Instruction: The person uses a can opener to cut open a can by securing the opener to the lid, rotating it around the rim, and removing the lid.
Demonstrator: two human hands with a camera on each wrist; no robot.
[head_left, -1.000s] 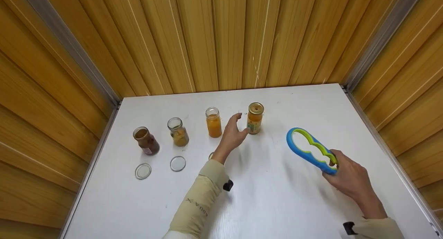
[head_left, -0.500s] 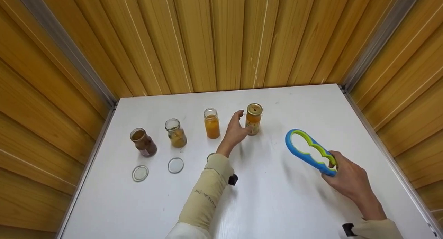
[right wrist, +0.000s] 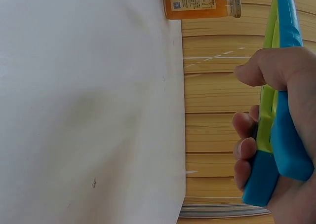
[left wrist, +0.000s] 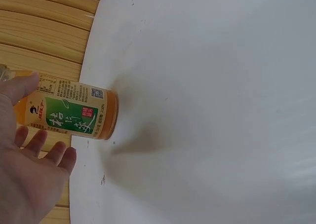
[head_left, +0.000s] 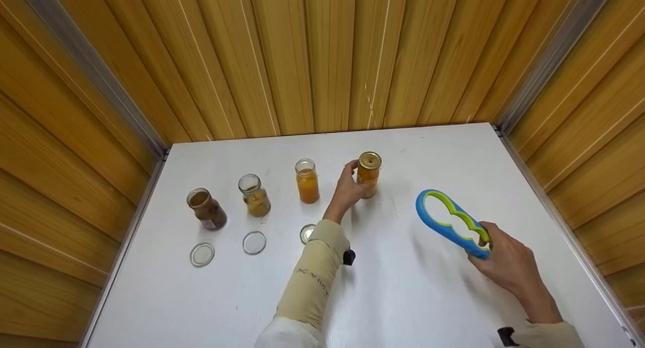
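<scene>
A gold-lidded glass jar [head_left: 369,172] of orange contents stands upright on the white table, its green label [left wrist: 71,113] plain in the left wrist view. My left hand [head_left: 348,191] is right at this jar from the left. Its thumb overlaps the label side, and the other fingers are loosely bent along the left edge. In my right hand [head_left: 509,257] is a blue-and-green jar opener [head_left: 446,219] with a scalloped inner opening, gripped by one end and held over the table at the right. Thumb and fingers wrap its handles in the right wrist view.
To the left stand three lidless jars: one with orange contents [head_left: 307,187], one with yellow pieces [head_left: 257,202] and a brown one [head_left: 209,214]. Three lids lie nearer me: a left lid [head_left: 202,255], a middle lid [head_left: 254,242] and one [head_left: 306,233] beside my left sleeve. Wood-patterned walls [head_left: 322,61] enclose the table.
My left hand has moved right, closing the gap to the gold-lidded jar until thumb and forefinger overlap its sides. The right hand and jar opener have stayed nearly still.
</scene>
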